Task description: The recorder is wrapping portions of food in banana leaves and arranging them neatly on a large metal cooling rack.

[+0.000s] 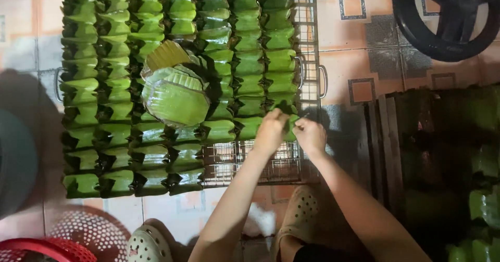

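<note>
Both hands — left hand [271, 132], right hand [309, 135] — pinch one leaf parcel [290, 129] at the rack's [312, 93] near right corner — a loose grip could let its folds spring open, or nudge neighbouring parcels [250, 106] askew.

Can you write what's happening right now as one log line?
left hand + right hand: both on leaf-wrapped parcel | wire rack: rows of parcels | stack of leaf rounds on top
</note>
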